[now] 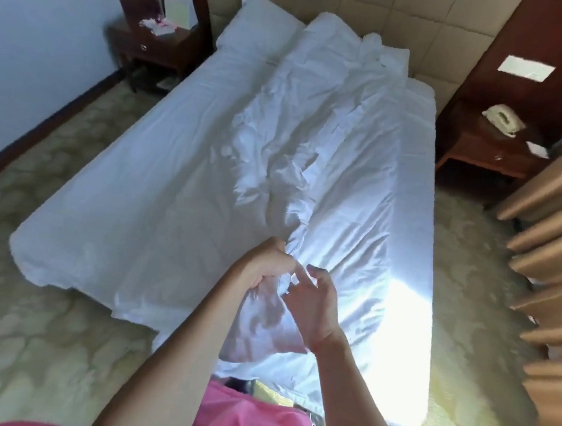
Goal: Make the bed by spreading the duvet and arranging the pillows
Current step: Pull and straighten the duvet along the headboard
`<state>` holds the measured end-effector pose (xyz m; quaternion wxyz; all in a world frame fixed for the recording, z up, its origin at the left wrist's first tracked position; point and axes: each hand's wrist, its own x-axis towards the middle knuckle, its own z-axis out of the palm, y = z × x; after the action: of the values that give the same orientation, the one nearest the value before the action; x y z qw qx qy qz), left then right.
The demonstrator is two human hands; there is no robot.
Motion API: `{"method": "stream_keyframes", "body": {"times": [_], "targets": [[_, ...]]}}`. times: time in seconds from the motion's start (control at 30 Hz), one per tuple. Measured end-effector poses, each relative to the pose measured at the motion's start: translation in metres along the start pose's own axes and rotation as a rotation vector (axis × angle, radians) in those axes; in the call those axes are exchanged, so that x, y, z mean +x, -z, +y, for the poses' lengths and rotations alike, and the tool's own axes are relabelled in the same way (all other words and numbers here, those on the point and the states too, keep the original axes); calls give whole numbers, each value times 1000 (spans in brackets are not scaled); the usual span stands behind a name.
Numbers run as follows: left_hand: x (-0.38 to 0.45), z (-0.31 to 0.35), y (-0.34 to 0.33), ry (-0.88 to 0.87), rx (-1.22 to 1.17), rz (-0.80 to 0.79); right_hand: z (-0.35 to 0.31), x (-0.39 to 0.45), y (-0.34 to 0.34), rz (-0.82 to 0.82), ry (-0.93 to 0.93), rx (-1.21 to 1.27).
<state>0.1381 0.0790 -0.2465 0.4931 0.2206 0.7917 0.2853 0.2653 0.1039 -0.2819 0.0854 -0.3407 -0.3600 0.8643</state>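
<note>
The left hand (pixel 270 262) is closed tight on a bunch of the crumpled white cotton duvet (pixel 311 154); the right hand (pixel 313 299), fingers spread apart, touches the same bunch.

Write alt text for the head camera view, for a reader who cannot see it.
Seen from the foot of a bed, a person's left hand grips a bunched end of a white duvet lying crumpled down the middle, while the right hand hovers open beside it. A pillow rests at the padded headboard; a telephone sits on the right nightstand.
</note>
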Motion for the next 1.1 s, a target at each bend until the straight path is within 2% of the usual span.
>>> {"method": "stream_keyframes", "body": {"times": [0.07, 0.23, 0.37, 0.57, 0.67, 0.77, 0.9, 0.97, 1.03, 1.1], "targets": [[-8, -9, -5, 47, 79, 66, 3, 16, 9, -45, -116, 119], [-33, -22, -47, 134, 337, 261, 11, 28, 16, -2, -239, -205], [-46, -25, -98, 109, 481, 377, 3, 16, 42, 93, -275, -304], [-66, -40, -176, 223, 484, 531, -4, -35, 84, 114, -331, -444], [-74, -42, -210, 242, 532, 565, -1, -53, 104, 165, -296, -534], [-96, -22, -226, 138, 459, 686, -11, -72, 109, 167, -136, -530], [-132, 13, -249, -139, 387, 1075, -35, -109, 112, 234, 198, -436], [-141, 16, -270, -212, 414, 1201, -42, -122, 123, 195, 266, -449], [-138, 1, -295, -96, 389, 1052, -30, -127, 148, 169, 117, -568], [-128, -25, -316, 103, 373, 720, -7, -132, 181, 180, -196, -654]]}}
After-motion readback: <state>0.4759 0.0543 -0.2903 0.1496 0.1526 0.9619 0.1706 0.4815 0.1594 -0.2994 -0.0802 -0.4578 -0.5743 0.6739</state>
